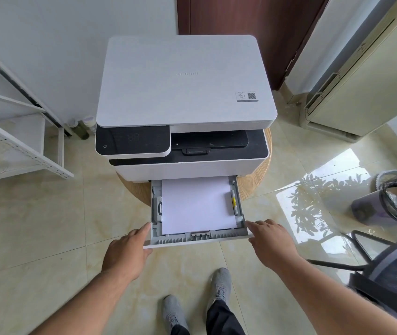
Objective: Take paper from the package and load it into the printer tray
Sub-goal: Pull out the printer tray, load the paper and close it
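The paper (198, 205) already lies flat in the printer tray (239, 209), a white stack sitting between the side guides, so the loading itself looks done. The tray is pulled well out from the bottom of the printer (185, 81), which stands on a round wooden table (253, 183). My left hand (128, 250) is at the tray's near left corner, fingers fairly straight against its side wall and front edge; its grip is loose and closes round nothing. My right hand (271, 240) is at the near right corner, fingers stretched toward the rim, likewise holding nothing. I cannot tell whether its fingertips quite touch. The package is nowhere in view. What is left, as I judge it, is to push the tray back into the printer evenly from both corners until it sits flush.
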{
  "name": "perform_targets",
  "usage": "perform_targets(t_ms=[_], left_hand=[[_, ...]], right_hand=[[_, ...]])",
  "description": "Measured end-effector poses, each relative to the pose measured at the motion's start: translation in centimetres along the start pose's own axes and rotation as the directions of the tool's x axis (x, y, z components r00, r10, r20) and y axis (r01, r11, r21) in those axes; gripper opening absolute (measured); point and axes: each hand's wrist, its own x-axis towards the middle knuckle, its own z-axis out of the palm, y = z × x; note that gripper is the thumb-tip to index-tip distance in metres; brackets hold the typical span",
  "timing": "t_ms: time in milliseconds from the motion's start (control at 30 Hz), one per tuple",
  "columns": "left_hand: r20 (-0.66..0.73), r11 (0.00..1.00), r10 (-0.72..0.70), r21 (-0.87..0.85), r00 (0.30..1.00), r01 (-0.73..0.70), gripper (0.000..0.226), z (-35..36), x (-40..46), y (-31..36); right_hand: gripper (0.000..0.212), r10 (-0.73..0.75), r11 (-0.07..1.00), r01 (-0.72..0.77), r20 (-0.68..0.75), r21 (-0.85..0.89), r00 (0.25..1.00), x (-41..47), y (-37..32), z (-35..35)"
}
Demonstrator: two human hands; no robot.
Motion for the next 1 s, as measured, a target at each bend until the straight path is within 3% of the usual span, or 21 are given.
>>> perform_targets(t_ms=[500, 667, 1000], left_hand=[[-0.123, 0.998, -0.017, -0.058, 0.992, 0.010, 0.068, -1.7, 3.9, -0.1], [-0.207, 0.984, -0.111, -0.158, 0.972, 0.079, 0.076, -2.5, 4.9, -0.1], [-0.256, 0.916, -0.272, -0.363, 0.928, 0.168, 0.109, -3.2, 7.7, -0.2]], right_hand=[[0.050, 0.038, 0.997, -0.035, -0.045, 0.064, 0.998, 3.9, 0.1, -2.6], [0.042, 0.097, 0.987, -0.087, -0.064, 0.138, 0.993, 5.4, 0.1, -3.9], [0.080, 0.282, 0.866, -0.230, -0.053, 0.444, 0.958, 7.9, 0.9, -5.8]])
